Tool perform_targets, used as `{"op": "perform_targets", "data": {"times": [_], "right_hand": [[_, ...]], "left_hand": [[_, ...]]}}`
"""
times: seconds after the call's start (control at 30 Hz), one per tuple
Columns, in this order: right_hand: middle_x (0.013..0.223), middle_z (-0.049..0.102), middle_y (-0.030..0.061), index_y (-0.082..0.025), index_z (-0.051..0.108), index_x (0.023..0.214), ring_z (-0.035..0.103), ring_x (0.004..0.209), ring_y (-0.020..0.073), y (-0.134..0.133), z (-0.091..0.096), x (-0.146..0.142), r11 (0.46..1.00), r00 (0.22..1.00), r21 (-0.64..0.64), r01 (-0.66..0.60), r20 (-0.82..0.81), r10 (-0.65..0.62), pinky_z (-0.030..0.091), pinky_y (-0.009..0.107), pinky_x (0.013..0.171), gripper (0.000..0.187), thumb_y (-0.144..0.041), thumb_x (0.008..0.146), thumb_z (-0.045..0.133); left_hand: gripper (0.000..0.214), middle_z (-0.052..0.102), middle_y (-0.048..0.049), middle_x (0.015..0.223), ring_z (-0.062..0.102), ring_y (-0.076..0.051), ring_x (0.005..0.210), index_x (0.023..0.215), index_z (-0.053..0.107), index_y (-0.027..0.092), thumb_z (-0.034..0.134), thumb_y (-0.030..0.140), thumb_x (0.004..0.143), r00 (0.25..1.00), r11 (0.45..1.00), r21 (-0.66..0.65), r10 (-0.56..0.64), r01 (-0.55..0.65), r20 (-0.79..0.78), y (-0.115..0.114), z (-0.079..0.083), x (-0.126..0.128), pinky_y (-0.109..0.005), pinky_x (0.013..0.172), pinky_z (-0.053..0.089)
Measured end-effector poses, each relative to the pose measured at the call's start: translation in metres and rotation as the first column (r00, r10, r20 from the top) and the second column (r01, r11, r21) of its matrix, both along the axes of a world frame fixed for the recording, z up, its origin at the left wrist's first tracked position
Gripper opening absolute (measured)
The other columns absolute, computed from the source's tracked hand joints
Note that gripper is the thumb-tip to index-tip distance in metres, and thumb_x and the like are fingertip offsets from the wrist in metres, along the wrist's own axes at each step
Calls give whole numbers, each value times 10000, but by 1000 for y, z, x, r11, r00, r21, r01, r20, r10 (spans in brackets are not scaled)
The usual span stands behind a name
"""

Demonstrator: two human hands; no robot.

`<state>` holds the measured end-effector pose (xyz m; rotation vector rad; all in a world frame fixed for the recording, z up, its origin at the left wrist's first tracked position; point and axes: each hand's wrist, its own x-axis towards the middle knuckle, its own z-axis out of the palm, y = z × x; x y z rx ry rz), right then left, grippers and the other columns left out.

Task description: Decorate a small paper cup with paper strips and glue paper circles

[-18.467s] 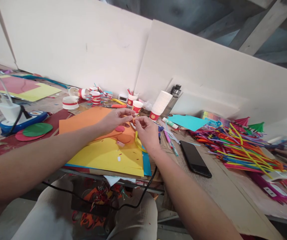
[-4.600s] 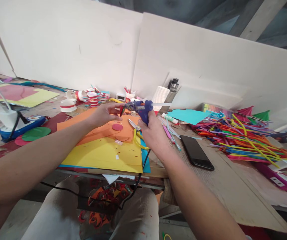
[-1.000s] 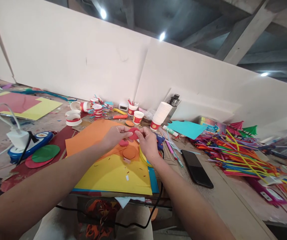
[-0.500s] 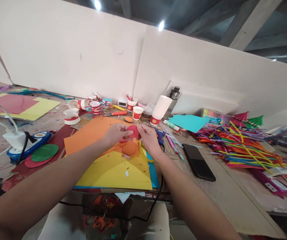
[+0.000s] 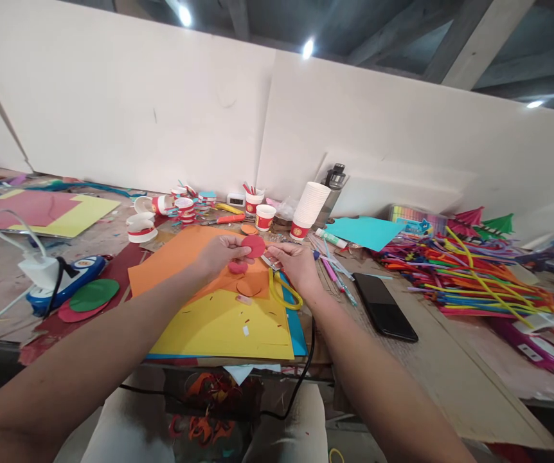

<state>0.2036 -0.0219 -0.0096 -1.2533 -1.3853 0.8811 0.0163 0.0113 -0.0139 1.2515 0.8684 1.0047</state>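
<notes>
My left hand (image 5: 222, 254) pinches a round red paper disc (image 5: 254, 246) by its left edge, above the orange sheet. Just right of the disc is my right hand (image 5: 294, 260), its thumb and fingers closed together; whatever lies in the pinch is too small to make out. Scissors with yellow handles (image 5: 286, 297) lie beneath the right hand, blades partly hidden by it. Below the left fingers sits another red paper piece (image 5: 237, 267). An orange paper disc (image 5: 252, 287) rests on the orange paper (image 5: 161, 267), which overlaps a yellow sheet (image 5: 223, 331) with small scraps.
A tall stack of paper cups (image 5: 310, 209) stands behind, near a glue stick (image 5: 331, 238). To the right are a black phone (image 5: 385, 307) and a heap of pipe cleaners (image 5: 470, 273). At left lie a blue power strip (image 5: 72, 283) and a green disc (image 5: 94, 294).
My right hand has come off the red disc and shifted slightly right, leaving it in my left hand alone. More of the scissors shows beneath the right hand. The view has moved slightly.
</notes>
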Motion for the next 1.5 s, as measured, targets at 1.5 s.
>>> {"op": "perform_targets", "data": {"times": [1.5], "right_hand": [[708,670,43,-176,677,818,572,656,167,29,-7,-15,975,803,213,55,572,-170,404,278,641,265,-284,923,459]], "left_hand": [[66,718,-102,809,707,-167,715,879,652,93,592,75,858,981,971,-194,163,-141,102,23,-1,-20,-278,662,557]]}}
